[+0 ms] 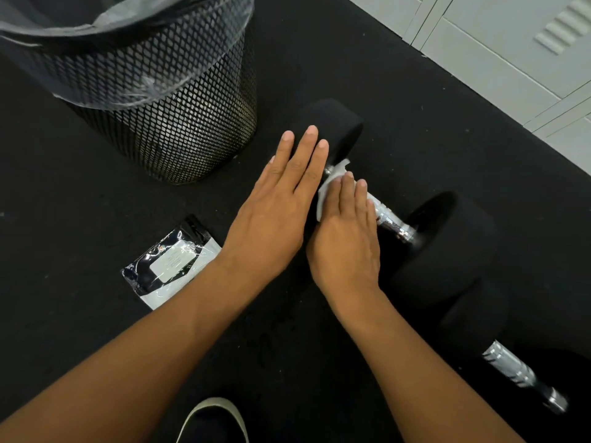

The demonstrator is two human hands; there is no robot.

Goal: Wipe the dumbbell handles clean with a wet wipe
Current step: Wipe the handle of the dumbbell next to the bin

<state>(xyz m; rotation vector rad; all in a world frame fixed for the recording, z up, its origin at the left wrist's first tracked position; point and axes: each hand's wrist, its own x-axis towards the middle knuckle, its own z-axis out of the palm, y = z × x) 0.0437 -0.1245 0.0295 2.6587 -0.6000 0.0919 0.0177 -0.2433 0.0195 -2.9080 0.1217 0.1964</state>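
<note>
- Left hand (281,199) is lying flat, fingers straight, on the far black head (332,123) of the near dumbbell (399,225) — looks like bracing so it isn't rolling on the floor (367,43).
- Right hand (343,238) is pressing a white wet wipe (332,177) onto the far end of the chrome handle (388,219), fingers curving over it; how far the wipe is wrapping under, can't tell.
- Bare chrome is showing between the wipe and the near head (447,247); judging that stretch is still needing a pass.
- Stroke room: handle is boxed in by both heads, so travel is running only along the bar.
- Second dumbbell handle (511,369) is lying lower right, uncovered.
- Wipe pack (172,263) is sitting just left of the left forearm; mesh bin (166,123) is standing beyond it, near the far head.
</note>
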